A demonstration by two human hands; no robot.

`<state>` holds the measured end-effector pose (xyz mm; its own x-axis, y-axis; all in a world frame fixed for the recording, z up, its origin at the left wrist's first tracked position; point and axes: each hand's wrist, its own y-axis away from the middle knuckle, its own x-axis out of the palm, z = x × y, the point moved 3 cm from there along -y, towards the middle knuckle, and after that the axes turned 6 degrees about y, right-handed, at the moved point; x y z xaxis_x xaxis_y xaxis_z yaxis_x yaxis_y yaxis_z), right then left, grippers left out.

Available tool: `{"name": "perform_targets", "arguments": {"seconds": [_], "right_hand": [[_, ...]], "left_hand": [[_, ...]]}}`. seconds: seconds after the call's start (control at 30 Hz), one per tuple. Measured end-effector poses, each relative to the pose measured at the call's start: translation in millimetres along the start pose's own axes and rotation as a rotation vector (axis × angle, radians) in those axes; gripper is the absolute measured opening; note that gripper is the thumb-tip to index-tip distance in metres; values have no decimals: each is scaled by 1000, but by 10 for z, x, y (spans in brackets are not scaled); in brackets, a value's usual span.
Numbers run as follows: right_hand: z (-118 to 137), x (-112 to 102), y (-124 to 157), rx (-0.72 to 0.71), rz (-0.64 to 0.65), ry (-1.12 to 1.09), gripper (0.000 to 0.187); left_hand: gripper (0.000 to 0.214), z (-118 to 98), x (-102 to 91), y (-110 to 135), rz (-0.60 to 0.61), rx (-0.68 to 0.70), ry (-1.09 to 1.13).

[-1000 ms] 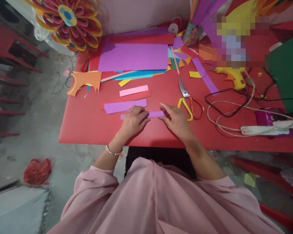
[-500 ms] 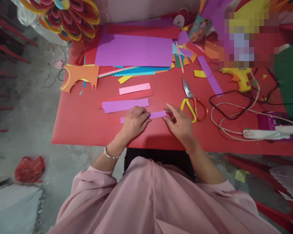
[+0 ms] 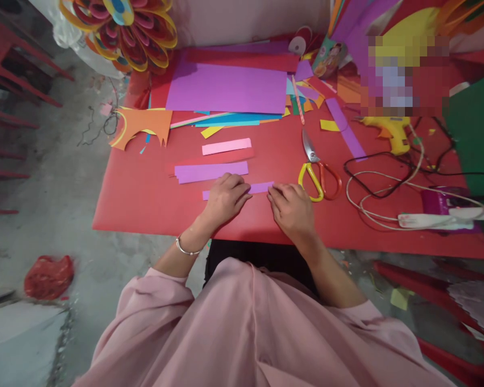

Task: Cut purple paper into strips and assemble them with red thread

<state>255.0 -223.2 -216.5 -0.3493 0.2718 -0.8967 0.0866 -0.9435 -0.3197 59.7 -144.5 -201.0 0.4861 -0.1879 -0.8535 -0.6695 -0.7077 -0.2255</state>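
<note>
A narrow purple paper strip (image 3: 260,187) lies on the red table (image 3: 145,199) just in front of me. My left hand (image 3: 225,198) rests on its left part, fingers curled and pressing it down. My right hand (image 3: 291,206) has its fingertips drawn together on the strip's right end. Behind the strip lie a wider purple strip (image 3: 210,172), a red strip (image 3: 226,157) and a pink strip (image 3: 226,145).
Yellow-and-orange scissors (image 3: 317,172) lie right of my right hand. A large purple sheet (image 3: 229,88) tops a stack of coloured paper at the back. A yellow glue gun (image 3: 389,130), cables and a power strip (image 3: 439,219) fill the right side. A paper flower (image 3: 123,27) stands back left.
My right hand's fingers have lowered and closed onto the strip's right end. The left hand has stayed on the strip. The camera view has shifted slightly.
</note>
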Motion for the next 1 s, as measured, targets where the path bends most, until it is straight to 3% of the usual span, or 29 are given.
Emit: {"name": "perform_targets", "arguments": {"seconds": [0.3, 0.57, 1.0], "right_hand": [[110, 10, 117, 21, 17, 68, 45], [99, 17, 120, 47, -4, 76, 39], [111, 0, 131, 40, -22, 69, 34]], "left_hand": [[31, -117, 11, 96, 5, -8, -118], [29, -120, 11, 358, -142, -73, -106], [27, -92, 13, 310, -185, -129, -101]]}}
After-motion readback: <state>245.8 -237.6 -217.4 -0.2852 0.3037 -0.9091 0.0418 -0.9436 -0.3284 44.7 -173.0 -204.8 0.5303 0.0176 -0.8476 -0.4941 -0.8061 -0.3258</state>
